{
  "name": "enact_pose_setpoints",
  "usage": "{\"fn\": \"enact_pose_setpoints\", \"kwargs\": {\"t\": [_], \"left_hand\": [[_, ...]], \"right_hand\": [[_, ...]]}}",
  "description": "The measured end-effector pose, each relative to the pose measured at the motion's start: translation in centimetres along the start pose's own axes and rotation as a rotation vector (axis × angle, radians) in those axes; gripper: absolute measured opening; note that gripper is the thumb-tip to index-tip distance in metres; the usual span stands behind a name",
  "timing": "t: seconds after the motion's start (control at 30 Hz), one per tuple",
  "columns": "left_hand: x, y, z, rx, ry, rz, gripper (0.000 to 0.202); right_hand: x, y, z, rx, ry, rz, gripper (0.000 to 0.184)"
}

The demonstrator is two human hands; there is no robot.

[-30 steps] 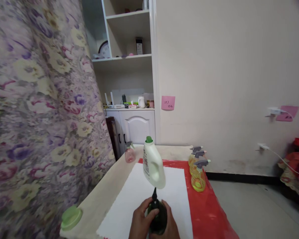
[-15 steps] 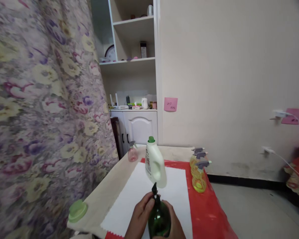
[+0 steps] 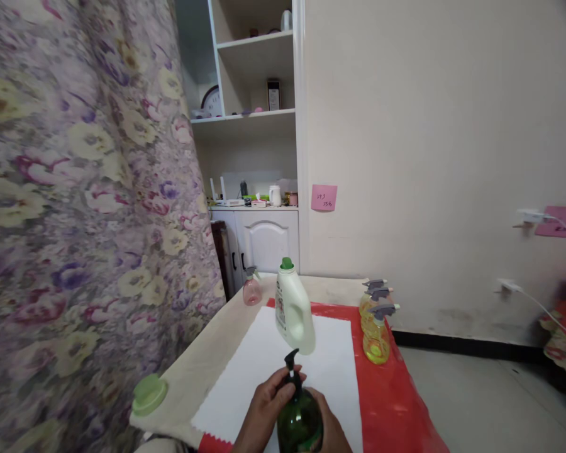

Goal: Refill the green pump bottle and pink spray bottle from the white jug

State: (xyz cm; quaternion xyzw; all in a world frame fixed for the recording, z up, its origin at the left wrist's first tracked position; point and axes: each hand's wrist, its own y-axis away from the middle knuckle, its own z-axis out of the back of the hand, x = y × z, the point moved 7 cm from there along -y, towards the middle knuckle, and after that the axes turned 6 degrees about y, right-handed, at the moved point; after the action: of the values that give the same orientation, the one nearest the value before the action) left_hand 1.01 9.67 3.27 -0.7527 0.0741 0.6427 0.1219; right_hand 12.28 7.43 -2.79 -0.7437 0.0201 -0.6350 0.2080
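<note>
A dark green pump bottle point(image 3: 299, 420) with a black pump head stands upright between my hands at the near edge of the table. My left hand point(image 3: 266, 406) has its thumb and fingers closed round the black pump collar at the neck. My right hand point(image 3: 329, 423) wraps the bottle's right side, its fingers partly hidden behind the body. Just beyond, a pale green detergent jug point(image 3: 295, 311) with a green cap stands on a white sheet point(image 3: 245, 371).
Several spray bottles with yellow liquid point(image 3: 376, 343) line the right side on a red cloth point(image 3: 387, 402). A pink spray bottle point(image 3: 252, 290) stands at the back left. A green lid point(image 3: 149, 394) lies at the near left corner. A floral curtain point(image 3: 89, 239) hangs at left.
The pump's nozzle has turned and now points more to the right. The bottle has shifted slightly left in view, and my left fingers sit around the collar.
</note>
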Motion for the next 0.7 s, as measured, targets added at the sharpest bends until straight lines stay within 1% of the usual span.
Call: {"fn": "enact_pose_setpoints", "kwargs": {"t": [0.1, 0.23, 0.37, 0.6, 0.7], "left_hand": [[0.1, 0.3, 0.0, -0.003, -0.002, -0.008, 0.045], [0.2, 0.5, 0.0, 0.002, 0.059, -0.017, 0.046], [0.4, 0.5, 0.0, 0.014, 0.079, -0.017, 0.042], [0.6, 0.1, 0.7, -0.104, -0.008, -0.058, 0.038], [0.3, 0.0, 0.8, -0.112, -0.034, -0.083, 0.035]], "right_hand": [[-0.4, 0.1, 0.0, 0.04, -0.013, -0.032, 0.099], [-0.7, 0.2, 0.3, 0.03, 0.021, -0.047, 0.098], [-1.0, 0.1, 0.5, 0.032, 0.044, -0.047, 0.099], [-1.6, -0.2, 0.4, 0.044, 0.031, -0.036, 0.101], [-1.6, -0.1, 0.4, 0.039, 0.023, -0.046, 0.1]]}}
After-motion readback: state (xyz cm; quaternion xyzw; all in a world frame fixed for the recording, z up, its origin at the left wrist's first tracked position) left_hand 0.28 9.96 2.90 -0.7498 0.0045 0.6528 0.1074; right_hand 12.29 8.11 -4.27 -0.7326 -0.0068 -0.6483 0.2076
